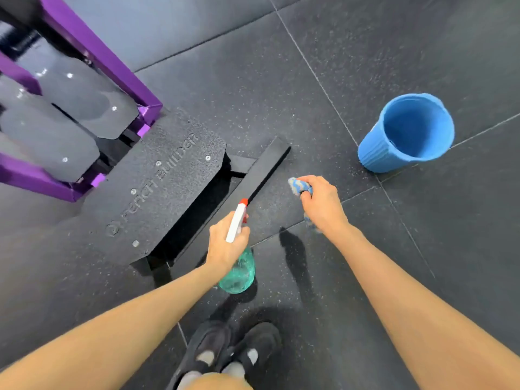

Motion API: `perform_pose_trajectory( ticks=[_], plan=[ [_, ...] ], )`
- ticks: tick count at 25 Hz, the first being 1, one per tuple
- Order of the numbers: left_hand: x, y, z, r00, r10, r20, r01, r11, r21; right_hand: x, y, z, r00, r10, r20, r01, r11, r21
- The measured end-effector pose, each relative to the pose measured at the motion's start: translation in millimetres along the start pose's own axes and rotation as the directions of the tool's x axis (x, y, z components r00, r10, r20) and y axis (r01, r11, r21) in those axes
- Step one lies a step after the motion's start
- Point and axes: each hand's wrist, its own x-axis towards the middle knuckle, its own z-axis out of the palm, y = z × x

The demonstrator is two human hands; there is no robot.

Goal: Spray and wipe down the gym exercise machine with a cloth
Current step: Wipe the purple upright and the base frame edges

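Teal spray bottle (239,273) gripped in our curled left hand (223,244), we aim its nozzle toward the machine's black footplate (157,187) just ahead, while our right hand (322,205) pinches the bunched cloth (298,186) nearby, seemingly ready to wipe.

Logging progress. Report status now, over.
Left hand grips spray bottle, nozzle toward machine. Right hand holds cloth. Bucket stands aside, right.
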Motion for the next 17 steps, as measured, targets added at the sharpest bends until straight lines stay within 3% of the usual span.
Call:
perform_pose_trajectory(
  ticks=[6, 11, 14, 17],
  plan=[
    [57.7, 1.6, 12.5, 0.974, -0.212, -0.081, 0.205, 0.974, -0.094, 98.5, -13.5, 5.7, 0.975, -0.029, 0.219, 0.043, 0.997, -0.06],
    [117.0, -5.2, 46.4, 0.975, -0.204, -0.084, 0.192, 0.973, -0.13, 182.5, 30.1, 5.1, 0.991, 0.091, 0.102, -0.076, 0.987, -0.14],
    [131.2, -20.0, 73.7, 0.966, -0.237, -0.108, 0.22, 0.964, -0.147, 203.2, 37.9, 31.9, 0.962, 0.107, 0.25, -0.061, 0.981, -0.184],
    [148.2, -46.7, 96.7, 0.926, -0.348, -0.149, 0.312, 0.925, -0.217, 232.4, 54.0, 73.3, 0.944, 0.028, 0.329, 0.042, 0.978, -0.204]
  ],
)
